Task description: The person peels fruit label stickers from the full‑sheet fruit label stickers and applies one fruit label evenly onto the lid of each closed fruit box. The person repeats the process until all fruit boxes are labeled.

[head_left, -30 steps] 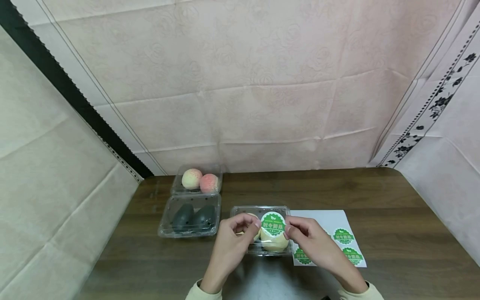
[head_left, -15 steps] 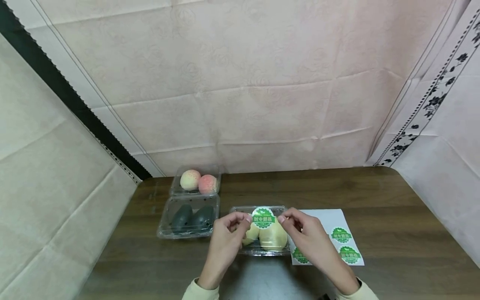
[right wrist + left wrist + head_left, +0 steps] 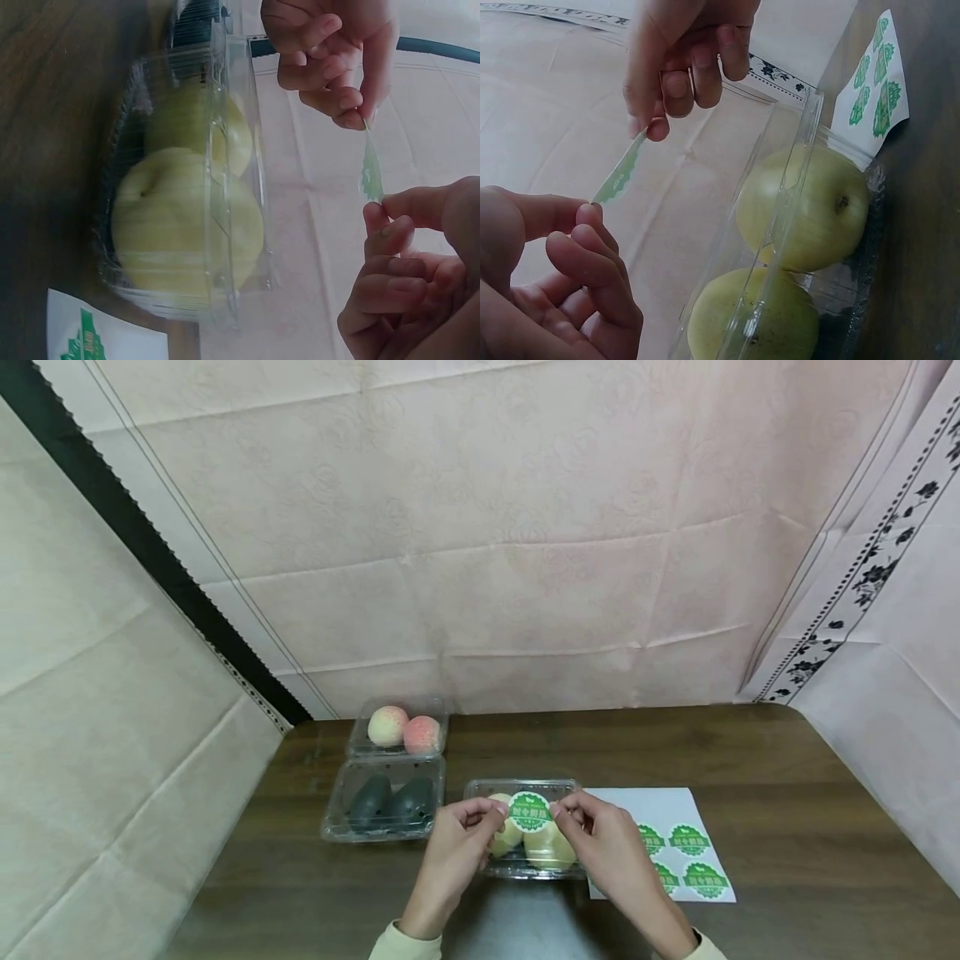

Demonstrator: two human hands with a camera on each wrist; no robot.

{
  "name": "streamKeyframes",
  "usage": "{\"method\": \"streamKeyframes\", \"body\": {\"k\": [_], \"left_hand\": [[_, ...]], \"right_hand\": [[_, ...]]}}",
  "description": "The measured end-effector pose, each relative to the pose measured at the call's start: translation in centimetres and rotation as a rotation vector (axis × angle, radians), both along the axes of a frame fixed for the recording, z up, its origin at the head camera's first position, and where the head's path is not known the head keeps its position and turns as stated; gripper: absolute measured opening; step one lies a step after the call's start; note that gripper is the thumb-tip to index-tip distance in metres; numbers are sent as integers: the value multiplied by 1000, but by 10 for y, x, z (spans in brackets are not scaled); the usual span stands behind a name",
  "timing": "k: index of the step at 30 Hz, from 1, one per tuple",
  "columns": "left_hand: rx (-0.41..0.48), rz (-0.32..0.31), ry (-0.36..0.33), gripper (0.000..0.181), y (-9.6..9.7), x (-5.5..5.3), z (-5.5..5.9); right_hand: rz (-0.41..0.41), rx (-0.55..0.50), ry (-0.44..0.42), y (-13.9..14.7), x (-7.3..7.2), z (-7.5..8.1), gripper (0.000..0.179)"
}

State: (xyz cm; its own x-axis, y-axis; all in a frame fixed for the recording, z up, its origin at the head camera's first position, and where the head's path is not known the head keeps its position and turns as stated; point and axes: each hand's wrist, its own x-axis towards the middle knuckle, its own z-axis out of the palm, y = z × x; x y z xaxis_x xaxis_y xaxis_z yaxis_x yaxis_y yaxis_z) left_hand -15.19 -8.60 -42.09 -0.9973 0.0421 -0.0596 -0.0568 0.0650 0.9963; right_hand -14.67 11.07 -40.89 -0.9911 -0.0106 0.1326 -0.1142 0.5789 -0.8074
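A round green-and-white sticker [image 3: 529, 812] with printed characters is stretched between both hands. My left hand [image 3: 459, 853] pinches its left edge between thumb and forefinger, and my right hand [image 3: 609, 847] pinches the right edge the same way. Below it stands a closed clear plastic clamshell box [image 3: 480, 789] with two pale yellow-green fruits inside, one fruit [image 3: 802, 206] showing its dimpled end in the left wrist view. Both wrist views show the sticker [image 3: 371, 172] nearly edge-on, held apart from the lid.
A white sheet of green stickers [image 3: 667, 806] lies right of the box, partly behind the right hand. Farther left stand one clear box with two dark green fruits [image 3: 412, 799] and, behind it, another with two pink-and-cream peaches [image 3: 422, 734]. Fabric walls rise behind the wooden table [image 3: 787, 827].
Both hands have shifted slightly left with the sticker since a second ago, keeping their pinch on it. The boxes and the sticker sheet stay in place; the head view tilts a little.
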Motion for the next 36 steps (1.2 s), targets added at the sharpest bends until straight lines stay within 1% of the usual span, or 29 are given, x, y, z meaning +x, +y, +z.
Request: {"method": "streamKeyframes", "body": {"k": [4, 7, 10, 12, 14, 16, 18, 22, 25, 28, 32, 36], "left_hand": [[-21, 8, -2, 29, 0, -1, -1], [-83, 19, 30, 25, -1, -3, -3], [-220, 42, 88, 16, -1, -5, -5], [-334, 66, 132, 11, -1, -6, -6], [-448, 95, 173, 10, -1, -6, -6], [-539, 118, 198, 10, 0, -6, -6], [-617, 140, 217, 11, 2, -5, -7], [-741, 190, 247, 16, 4, -4, -8], [-814, 225, 278, 19, 5, -5, -9], [-870, 242, 305, 21, 6, -8, -10], [-920, 245, 320, 23, 8, -11, -11], [-953, 235, 314, 25, 9, -14, -13]], "right_hand": [[-8, -1, -9, -1, 0, -3, 5], [-8, 6, 3, -3, -1, -5, 5], [-13, 28, 15, -5, -3, -8, 6], [-15, 46, 17, -5, -4, -10, 7], [-17, 68, 16, -6, -5, -13, 8], [-17, 94, 15, -7, -6, -15, 8], [-16, 125, 26, -9, -7, -17, 8], [-17, 174, 48, -12, -9, -19, 8], [-19, 202, 56, -14, -11, -20, 9], [-24, 228, 63, -15, -14, -22, 10], [-32, 255, 64, -16, -17, -23, 12], [-33, 271, 37, -18, -18, -24, 13]]}}
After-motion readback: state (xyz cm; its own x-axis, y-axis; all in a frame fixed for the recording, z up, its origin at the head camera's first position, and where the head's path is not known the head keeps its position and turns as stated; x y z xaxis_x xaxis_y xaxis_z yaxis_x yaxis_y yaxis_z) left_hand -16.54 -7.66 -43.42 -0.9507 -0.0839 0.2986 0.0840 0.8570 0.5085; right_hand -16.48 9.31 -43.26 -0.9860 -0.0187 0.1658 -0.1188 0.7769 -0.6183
